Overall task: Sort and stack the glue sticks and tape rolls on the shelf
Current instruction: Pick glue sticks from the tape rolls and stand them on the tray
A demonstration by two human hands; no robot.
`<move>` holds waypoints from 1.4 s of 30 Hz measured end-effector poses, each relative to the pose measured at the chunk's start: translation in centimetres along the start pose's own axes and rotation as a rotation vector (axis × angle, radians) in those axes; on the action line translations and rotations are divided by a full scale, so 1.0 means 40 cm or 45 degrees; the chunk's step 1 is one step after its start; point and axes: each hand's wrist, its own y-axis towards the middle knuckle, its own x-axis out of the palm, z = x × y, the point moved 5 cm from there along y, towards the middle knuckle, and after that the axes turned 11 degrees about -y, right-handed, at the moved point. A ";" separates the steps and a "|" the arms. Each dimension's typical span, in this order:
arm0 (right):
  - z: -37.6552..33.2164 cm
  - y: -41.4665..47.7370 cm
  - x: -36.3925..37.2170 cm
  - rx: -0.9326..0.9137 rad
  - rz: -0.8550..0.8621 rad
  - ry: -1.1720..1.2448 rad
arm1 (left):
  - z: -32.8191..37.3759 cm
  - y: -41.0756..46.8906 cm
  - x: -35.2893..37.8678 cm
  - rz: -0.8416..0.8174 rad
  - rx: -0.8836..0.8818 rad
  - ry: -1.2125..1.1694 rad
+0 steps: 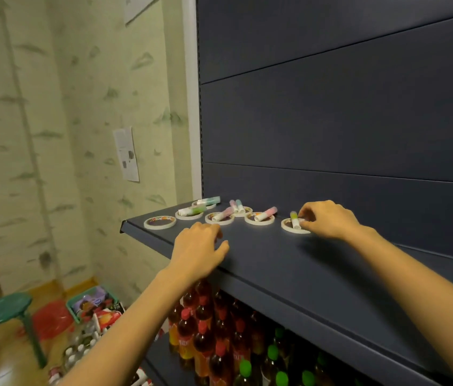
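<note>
Separating the kinds, my right hand (pixel 328 220) pinched the glue stick (pixel 294 218) lying on a tape roll (pixel 289 229), left hand (pixel 200 246) resting empty.

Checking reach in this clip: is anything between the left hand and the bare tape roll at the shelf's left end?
Nothing visible: only bare shelf lies between the left hand and that tape roll.

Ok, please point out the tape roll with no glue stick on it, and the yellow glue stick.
tape roll without a glue stick (pixel 161 227): head view, front white rim.
yellow glue stick (pixel 293 216): head view, yellow-green upper part.
</note>
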 end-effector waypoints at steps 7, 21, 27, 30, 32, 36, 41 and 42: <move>0.058 0.180 0.098 0.239 -0.059 0.150 | -0.058 0.135 0.084 -0.025 0.049 -0.081; 0.045 0.339 0.218 0.501 -0.118 0.066 | -0.081 0.336 0.183 -0.073 0.198 -0.241; 0.033 0.292 0.142 0.504 0.030 0.266 | -0.058 0.438 0.251 -0.166 0.195 -0.353; 0.040 0.230 0.099 0.486 0.126 0.281 | -0.028 0.504 0.305 -0.206 0.203 -0.389; 0.046 0.184 0.082 0.489 0.187 0.279 | -0.008 0.545 0.346 -0.260 0.201 -0.396; 0.056 0.102 0.058 0.557 0.329 0.234 | -0.001 0.604 0.439 -0.436 0.116 -0.303; 0.066 0.029 0.069 0.687 0.492 0.203 | -0.022 0.609 0.516 -0.406 0.164 -0.178; 0.069 0.019 0.075 0.710 0.514 0.205 | -0.026 0.610 0.517 -0.342 0.189 -0.165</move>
